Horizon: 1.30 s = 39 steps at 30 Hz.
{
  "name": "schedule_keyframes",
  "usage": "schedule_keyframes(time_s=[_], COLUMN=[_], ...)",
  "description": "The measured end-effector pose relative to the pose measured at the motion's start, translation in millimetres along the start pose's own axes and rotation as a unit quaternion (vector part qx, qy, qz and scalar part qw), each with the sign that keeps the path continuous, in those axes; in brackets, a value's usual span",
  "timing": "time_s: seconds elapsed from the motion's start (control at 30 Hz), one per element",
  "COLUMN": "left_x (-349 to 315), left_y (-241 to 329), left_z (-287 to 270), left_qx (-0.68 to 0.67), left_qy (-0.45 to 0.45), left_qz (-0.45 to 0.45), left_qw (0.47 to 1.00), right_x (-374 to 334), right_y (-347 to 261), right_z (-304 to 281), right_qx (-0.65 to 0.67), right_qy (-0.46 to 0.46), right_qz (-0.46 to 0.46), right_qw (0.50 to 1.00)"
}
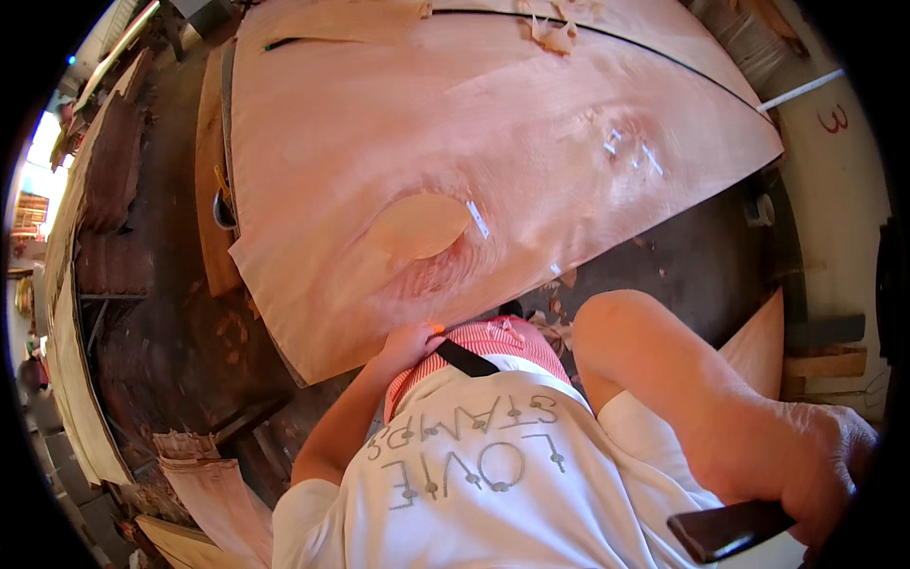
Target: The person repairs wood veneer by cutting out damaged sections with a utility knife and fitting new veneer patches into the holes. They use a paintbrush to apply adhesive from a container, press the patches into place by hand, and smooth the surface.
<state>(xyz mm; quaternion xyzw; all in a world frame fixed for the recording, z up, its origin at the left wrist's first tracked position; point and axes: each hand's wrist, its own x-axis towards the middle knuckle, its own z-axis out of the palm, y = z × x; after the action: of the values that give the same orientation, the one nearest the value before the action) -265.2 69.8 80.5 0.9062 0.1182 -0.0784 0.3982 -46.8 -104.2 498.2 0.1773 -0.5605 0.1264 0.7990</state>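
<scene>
A large pinkish wood veneer sheet (pixel 322 142) lies in front of me, with a pale oval patch (pixel 420 226) on it and short white tape pieces (pixel 477 218) stuck beside the patch. My left hand (pixel 409 347) is at my waist by the sheet's near edge, fingers curled. A small orange bit shows at its fingertips, and a black strap-like strip (pixel 464 358) runs beside it; what the fingers hold is unclear. Raised close to the camera on the right, my right hand (pixel 820 465) is closed around a dark, flat, shiny blade-like tool (pixel 728 529). Its fingers are partly in shadow.
A thin black cord (pixel 654 64) crosses the sheet's far part, near torn veneer scraps (pixel 552 34). Stacked veneer sheets (pixel 71 313) stand at the left. Scraps litter the dark floor (pixel 664 275). A pale panel (pixel 834 218) borders the right side.
</scene>
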Motion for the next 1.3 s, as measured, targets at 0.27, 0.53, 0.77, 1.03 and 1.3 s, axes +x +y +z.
schedule_keyframes(time_s=[0.27, 0.53, 0.77, 1.03, 1.3], left_x=[46, 130, 139, 173, 187], left_y=[50, 81, 79, 88, 72], left_z=[23, 81, 119, 116, 117], left_qx=[0.02, -0.562, -0.359, -0.186, -0.187], left_qy=[0.047, 0.054, 0.097, 0.04, -0.006], left_qz=[-0.015, -0.28, -0.171, -0.106, -0.162], left_qw=[0.999, 0.776, 0.912, 0.976, 0.969], right_x=[28, 61, 81, 88, 116], right_y=[-80, -173, -227, -265, -277], right_z=[-28, -57, -74, -77, -191], right_qx=[0.037, 0.058, 0.059, 0.026, -0.328], right_qy=[-0.067, -0.121, -0.136, -0.155, 0.103], right_qz=[-0.094, -0.157, -0.186, -0.215, -0.206], right_qw=[0.993, 0.978, 0.971, 0.964, 0.916])
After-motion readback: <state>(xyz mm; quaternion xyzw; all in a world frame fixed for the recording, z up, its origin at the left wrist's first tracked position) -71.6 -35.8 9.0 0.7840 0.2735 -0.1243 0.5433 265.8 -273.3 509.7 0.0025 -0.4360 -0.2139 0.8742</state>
